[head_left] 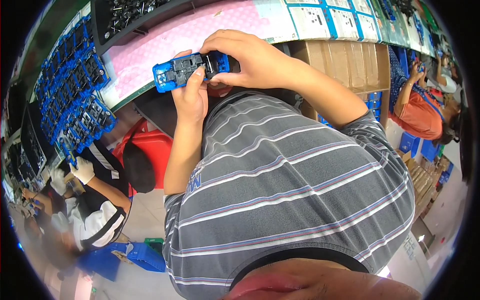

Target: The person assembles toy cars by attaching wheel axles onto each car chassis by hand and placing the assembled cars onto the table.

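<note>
A: In the head view, where is the piece being handled?

B: The glossy blue, oblong plastic shell with black parts set in it [187,69] is up between the hands, at the near edge of the bench, lying crosswise with its black side toward the camera.

A: What is the bare left hand [192,97] doing?

B: Grasping the shell from the near side: its thumb lies on the black parts, and a fingertip shows past the far edge.

A: And the bare right hand [252,60]?

B: It grips the shell's right end, thumb along the near edge and fingers bent over the far one. What its hidden fingertips press on, I can't tell.

A: What lies around them?

B: A pink, bumpy-textured sheet [137,65] covers the bench just beyond. Past it sits a black, straight-rimmed tray [150,25] of small dark parts. To the left are rows of similar blue-and-black plastic pieces [75,80]; to the right, below the bench edge, a brown cardboard box with upright dividers [345,65].

A: Anyone near?

B: At left, a co-worker's white-gloved hand [83,171] touches a small blue piece [69,154]. At right, a person in an orange top [420,117].
</note>
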The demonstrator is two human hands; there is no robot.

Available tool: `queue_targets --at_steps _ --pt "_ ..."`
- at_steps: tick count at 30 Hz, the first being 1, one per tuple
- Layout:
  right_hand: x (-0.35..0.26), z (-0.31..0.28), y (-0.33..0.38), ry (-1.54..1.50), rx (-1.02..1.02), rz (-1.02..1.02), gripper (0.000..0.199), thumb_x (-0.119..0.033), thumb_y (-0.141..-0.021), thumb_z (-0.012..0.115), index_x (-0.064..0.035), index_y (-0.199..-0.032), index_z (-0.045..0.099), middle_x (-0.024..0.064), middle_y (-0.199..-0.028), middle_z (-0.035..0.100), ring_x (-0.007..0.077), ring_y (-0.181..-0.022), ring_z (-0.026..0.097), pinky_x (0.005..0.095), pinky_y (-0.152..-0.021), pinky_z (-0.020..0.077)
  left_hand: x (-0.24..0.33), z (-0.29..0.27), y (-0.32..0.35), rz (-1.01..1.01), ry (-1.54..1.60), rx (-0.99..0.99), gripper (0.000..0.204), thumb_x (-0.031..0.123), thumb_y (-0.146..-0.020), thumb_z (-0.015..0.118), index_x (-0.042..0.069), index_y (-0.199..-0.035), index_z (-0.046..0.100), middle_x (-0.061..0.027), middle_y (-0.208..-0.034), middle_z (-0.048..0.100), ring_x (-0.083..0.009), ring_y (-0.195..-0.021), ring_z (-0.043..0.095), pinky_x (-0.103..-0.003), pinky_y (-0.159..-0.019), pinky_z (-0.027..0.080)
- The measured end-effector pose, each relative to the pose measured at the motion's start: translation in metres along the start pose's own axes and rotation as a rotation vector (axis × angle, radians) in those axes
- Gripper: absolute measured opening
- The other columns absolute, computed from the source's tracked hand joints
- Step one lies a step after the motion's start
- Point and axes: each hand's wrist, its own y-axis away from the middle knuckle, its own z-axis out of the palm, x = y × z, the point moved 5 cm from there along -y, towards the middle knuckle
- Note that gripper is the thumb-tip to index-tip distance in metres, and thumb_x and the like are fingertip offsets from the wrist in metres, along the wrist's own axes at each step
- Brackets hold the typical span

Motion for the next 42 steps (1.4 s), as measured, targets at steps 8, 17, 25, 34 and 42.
queue_targets --at_steps 8,17,25,34,42 --pt "-0.001 0.005 0.004 -0.204 0.036 0.149 0.048 -0.012 -0.081 0.077 0.0014 -0.123 0.056 0.0135 -0.114 0.063 0.0278 -0.108 0.064 0.041 -0.09 0.0546 0.01 -0.005 0.013 -0.019 0.017 0.001 0.048 0.012 -0.091 0.06 0.001 -0.135 0.045 -0.0139 -0.115 0.06 -0.0222 -0.098 0.062 -0.037 -0.081 0.052" --pt "0.037 0.031 0.02 -0.702 -0.199 0.683 0.032 0.004 -0.085 0.061 0.0091 -0.116 0.057 0.013 -0.098 0.068 0.0188 -0.088 0.068 0.0309 -0.081 0.0571 0.005 0.007 0.012 -0.01 -0.094 -0.085 0.053 0.014 -0.087 0.063 0.0 -0.134 0.043 -0.0178 -0.107 0.062 -0.0236 -0.081 0.062 -0.034 -0.068 0.052" --pt "0.031 0.031 0.021 -0.646 -0.176 0.669 0.026 0.007 -0.081 0.06 0.0094 -0.107 0.06 0.0146 -0.094 0.07 0.0183 -0.084 0.071 0.029 -0.078 0.0583 0.007 0.006 0.017 0.026 -0.083 -0.07 0.052 0.013 -0.086 0.063 -0.001 -0.132 0.045 -0.0191 -0.107 0.062 -0.0228 -0.079 0.062 -0.034 -0.067 0.051" --pt "0.025 0.029 0.021 -0.662 -0.204 0.612 0.025 0.006 -0.083 0.061 0.0079 -0.108 0.059 0.0123 -0.096 0.069 0.015 -0.087 0.068 0.0286 -0.081 0.0556 0.006 0.003 0.021 0.017 -0.063 -0.043 0.049 0.015 -0.085 0.062 -0.002 -0.128 0.047 -0.0163 -0.103 0.063 -0.0213 -0.078 0.062 -0.032 -0.064 0.051" --pt "0.019 0.028 0.022 -0.614 -0.237 0.6 0.022 0.006 -0.087 0.06 0.0068 -0.109 0.059 0.0112 -0.097 0.068 0.0138 -0.09 0.066 0.0283 -0.082 0.0543 0.012 0.011 0.023 0.0 -0.066 -0.071 0.045 0.014 -0.085 0.061 -0.002 -0.125 0.049 -0.0157 -0.1 0.063 -0.0206 -0.075 0.061 -0.031 -0.062 0.05"
